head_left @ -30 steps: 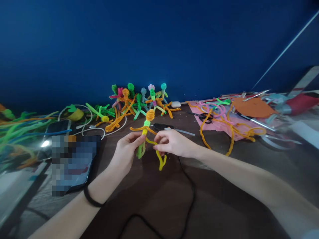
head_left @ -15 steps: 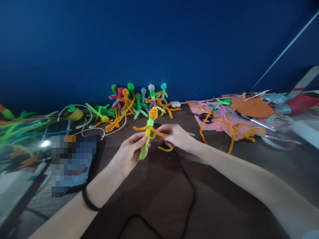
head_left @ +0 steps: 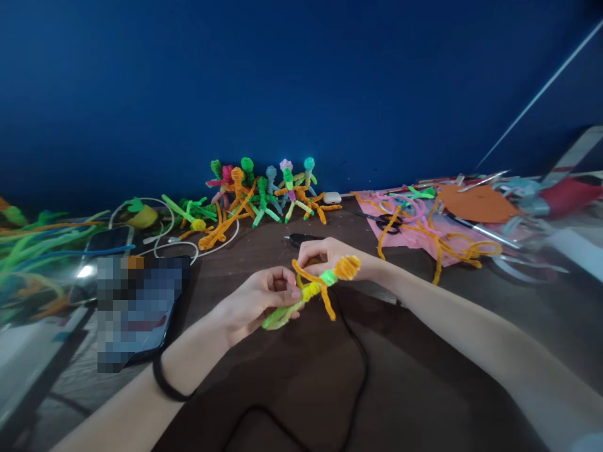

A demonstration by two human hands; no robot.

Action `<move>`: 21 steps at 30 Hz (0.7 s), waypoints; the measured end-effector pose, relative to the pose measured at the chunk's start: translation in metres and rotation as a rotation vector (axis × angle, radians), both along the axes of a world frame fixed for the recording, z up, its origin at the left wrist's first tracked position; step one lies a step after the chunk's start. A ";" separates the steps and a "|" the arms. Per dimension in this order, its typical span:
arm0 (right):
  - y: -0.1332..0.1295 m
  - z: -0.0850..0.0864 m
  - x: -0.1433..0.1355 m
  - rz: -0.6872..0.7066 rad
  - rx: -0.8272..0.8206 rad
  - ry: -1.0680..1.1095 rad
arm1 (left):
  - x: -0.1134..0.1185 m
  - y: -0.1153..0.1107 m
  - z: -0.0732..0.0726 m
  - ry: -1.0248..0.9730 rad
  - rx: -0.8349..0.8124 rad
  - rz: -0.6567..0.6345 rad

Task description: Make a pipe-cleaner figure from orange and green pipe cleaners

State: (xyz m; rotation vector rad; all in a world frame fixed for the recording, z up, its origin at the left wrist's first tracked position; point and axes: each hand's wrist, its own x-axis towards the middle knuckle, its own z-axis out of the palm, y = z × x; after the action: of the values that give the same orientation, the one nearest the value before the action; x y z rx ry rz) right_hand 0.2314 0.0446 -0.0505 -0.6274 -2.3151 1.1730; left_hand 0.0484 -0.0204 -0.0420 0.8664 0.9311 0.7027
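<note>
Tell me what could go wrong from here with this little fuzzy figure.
The left hand pinches the figure around its lower body, so squeezing might crush it. Its thin orange arms could bend, with the right hand so close. The black pointed tool lies just beyond the right hand and might get bumped.

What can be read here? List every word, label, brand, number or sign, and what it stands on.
No text can be read.
Phone screen at left: pixelated, nothing legible.
Red item at far right: too blurred to read any marking.
White case at back: no readable mark.
</note>
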 end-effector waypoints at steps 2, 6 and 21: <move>0.000 0.003 0.001 0.016 0.018 -0.043 | 0.002 -0.002 0.001 0.056 -0.012 -0.022; -0.002 0.014 0.003 0.084 0.072 -0.121 | 0.004 -0.004 0.006 0.161 0.003 -0.082; -0.016 0.026 0.000 -0.038 0.459 -0.315 | 0.008 -0.006 -0.005 0.527 0.263 -0.112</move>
State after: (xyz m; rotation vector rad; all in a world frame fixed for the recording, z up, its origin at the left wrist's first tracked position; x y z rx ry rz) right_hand 0.2311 0.0286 -0.0245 -0.7136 -2.6942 0.5154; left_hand 0.0565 -0.0262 -0.0468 1.3661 1.2613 0.5111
